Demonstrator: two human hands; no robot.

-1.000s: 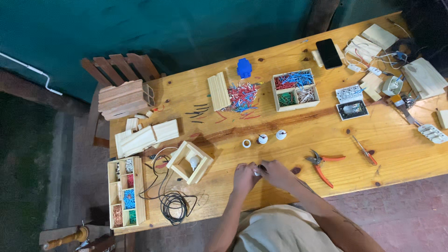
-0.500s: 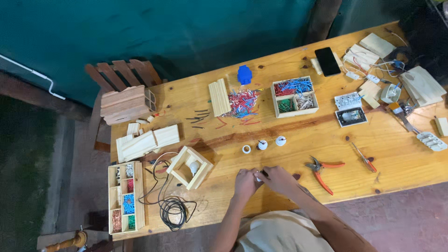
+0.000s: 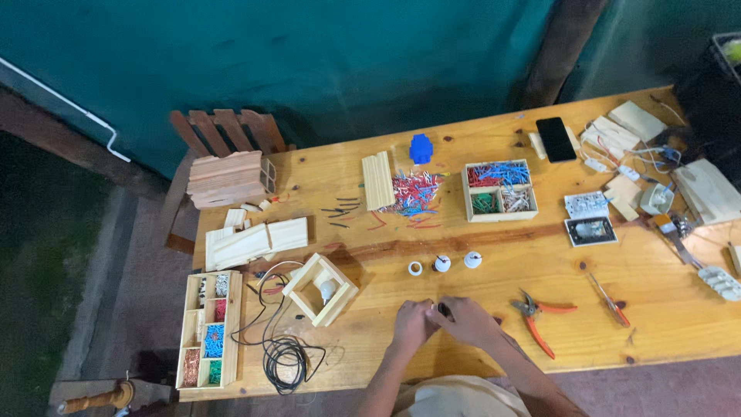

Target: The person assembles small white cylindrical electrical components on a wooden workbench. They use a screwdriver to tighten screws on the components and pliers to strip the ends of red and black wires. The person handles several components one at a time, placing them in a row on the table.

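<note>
Seen from above, low centre of the frame: left hand [image 3: 411,325] and right hand [image 3: 472,320] brought together on the wooden table [image 3: 540,255], fingertips meeting over a small dark part [image 3: 443,310]. Fingers of both hands curled and close together, seemingly pinched on that part; too small to tell the exact grip.

Just above the hands, three small white round fittings [image 3: 441,263] set in a row. To the right of the hands, orange-handled pliers [image 3: 536,316] lying flat, and further right a thin screwdriver [image 3: 606,297]. To the left, an open square wooden frame [image 3: 322,289] with a white piece inside, beside a coil of black cable [image 3: 282,355]. At the lower left edge, a long wooden compartment tray [image 3: 210,330] filled with coloured bits.

In the upper middle, a loose heap of red and blue wire pieces [image 3: 413,191], a ribbed wooden block [image 3: 377,180] touching it, and a blue plastic piece [image 3: 420,147] above. Right of the heap, a wooden box of sorted wires [image 3: 499,190]. Near the upper right, a black phone [image 3: 555,139].
</note>
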